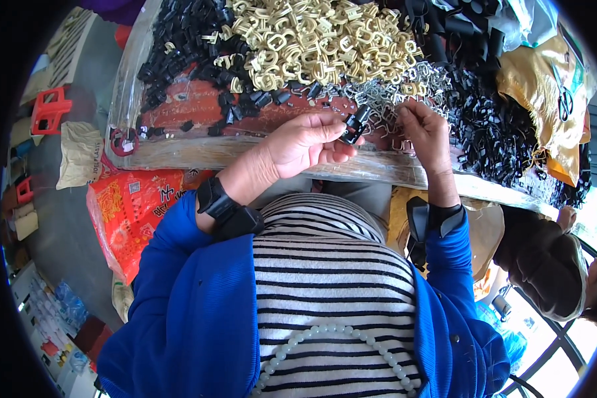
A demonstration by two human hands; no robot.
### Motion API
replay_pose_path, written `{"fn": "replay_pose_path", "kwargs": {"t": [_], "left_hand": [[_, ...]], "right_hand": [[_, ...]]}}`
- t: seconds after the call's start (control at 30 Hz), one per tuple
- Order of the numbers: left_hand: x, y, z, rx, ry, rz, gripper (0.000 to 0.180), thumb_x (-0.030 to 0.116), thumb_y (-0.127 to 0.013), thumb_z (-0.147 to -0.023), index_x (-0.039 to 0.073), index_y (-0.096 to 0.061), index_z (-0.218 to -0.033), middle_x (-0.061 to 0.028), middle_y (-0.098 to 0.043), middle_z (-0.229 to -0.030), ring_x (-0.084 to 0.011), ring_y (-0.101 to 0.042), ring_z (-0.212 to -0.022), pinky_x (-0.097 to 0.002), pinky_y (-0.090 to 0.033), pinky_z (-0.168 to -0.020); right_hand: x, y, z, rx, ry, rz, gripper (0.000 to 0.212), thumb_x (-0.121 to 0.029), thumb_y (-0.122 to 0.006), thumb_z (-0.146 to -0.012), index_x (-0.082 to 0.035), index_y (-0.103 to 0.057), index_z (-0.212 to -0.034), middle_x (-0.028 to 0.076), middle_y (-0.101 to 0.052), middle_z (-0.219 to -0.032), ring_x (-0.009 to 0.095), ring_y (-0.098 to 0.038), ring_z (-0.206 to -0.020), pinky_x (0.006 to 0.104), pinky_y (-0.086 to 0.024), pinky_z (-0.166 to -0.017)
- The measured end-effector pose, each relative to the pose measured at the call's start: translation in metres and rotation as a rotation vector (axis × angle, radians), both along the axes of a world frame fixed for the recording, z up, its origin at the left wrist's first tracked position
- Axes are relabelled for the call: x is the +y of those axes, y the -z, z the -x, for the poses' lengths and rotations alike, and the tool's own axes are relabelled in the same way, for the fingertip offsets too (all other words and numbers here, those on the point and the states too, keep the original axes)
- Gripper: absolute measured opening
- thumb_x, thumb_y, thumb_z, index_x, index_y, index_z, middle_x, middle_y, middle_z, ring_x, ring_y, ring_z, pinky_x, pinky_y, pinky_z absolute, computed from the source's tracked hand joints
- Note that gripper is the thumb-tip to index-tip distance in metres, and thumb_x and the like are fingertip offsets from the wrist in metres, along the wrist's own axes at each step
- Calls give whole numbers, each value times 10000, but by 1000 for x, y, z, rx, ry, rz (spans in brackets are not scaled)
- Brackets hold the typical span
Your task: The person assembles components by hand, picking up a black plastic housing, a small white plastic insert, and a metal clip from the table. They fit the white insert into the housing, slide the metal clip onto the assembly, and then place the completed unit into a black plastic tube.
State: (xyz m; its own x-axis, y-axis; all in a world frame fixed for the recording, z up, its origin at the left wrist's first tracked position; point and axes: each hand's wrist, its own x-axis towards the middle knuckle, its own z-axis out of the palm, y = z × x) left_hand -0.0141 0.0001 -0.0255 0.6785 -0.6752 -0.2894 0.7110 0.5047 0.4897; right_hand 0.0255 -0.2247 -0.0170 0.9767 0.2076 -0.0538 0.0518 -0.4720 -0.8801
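Note:
My left hand (306, 142) is closed on a small black plastic part (356, 125), gripped between thumb and fingers above the table's near edge. To its right, my right hand (427, 134) is drawn into a pinch. Whatever those fingertips hold, if anything, is too small to make out. Just beyond both hands lies a heap of small silvery metal clips (371, 99). Behind it rises a big pile of cream-coloured plastic loops (312, 43). More black plastic parts (235, 109) are scattered left of the clips.
Small black pieces (487, 136) are heaped right of my right hand. A yellow woven sack (527, 83) and scissors (565, 105) lie at the far right. Under the table's left side hangs a red printed bag (132, 215). Another person's dark sleeve (540, 265) appears at right.

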Motion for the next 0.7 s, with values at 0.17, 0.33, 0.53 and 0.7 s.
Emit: {"fn": "replay_pose_path", "kwargs": {"t": [0.17, 0.33, 0.53, 0.7], "left_hand": [[-2, -3, -1, 15, -34, -6, 230, 158, -422, -839, 25, -465, -1022, -134, -519, -1012, -168, -550, -836, -269, -454, -714], [-6, -3, 0, 6, -62, 10, 229, 162, -427, -836, 32, -467, -1021, -138, -518, -1013, -177, -547, -846, -284, -451, -715], [-10, -8, -5, -10, -95, 4, 232, 152, -436, -830, 38, -464, -1030, -135, -517, -1020, -196, -532, -892, -305, -435, -757], [-22, -8, -8, -53, -164, 76, 216, 140, -438, -828, 37, -479, -1014, -126, -517, -1022, -213, -507, -946, -325, -407, -817]], "right_hand": [[7, -10, 7, 206, 54, -310, 166, -111, -470, -822, 17, -567, -865, -8, -514, -629, 40, -414, -493, 161, -339, -456], [7, -10, 13, 269, 93, -451, 182, -122, -459, -826, 19, -568, -866, -1, -511, -622, 40, -383, -473, 158, -299, -432], [10, -9, 18, 335, 127, -632, 189, -137, -475, -818, 19, -575, -855, -7, -505, -610, 36, -365, -468, 150, -276, -431], [20, -10, 25, 389, 115, -650, 192, -137, -486, -810, 24, -577, -864, -12, -500, -594, 31, -365, -480, 152, -280, -440]]}}
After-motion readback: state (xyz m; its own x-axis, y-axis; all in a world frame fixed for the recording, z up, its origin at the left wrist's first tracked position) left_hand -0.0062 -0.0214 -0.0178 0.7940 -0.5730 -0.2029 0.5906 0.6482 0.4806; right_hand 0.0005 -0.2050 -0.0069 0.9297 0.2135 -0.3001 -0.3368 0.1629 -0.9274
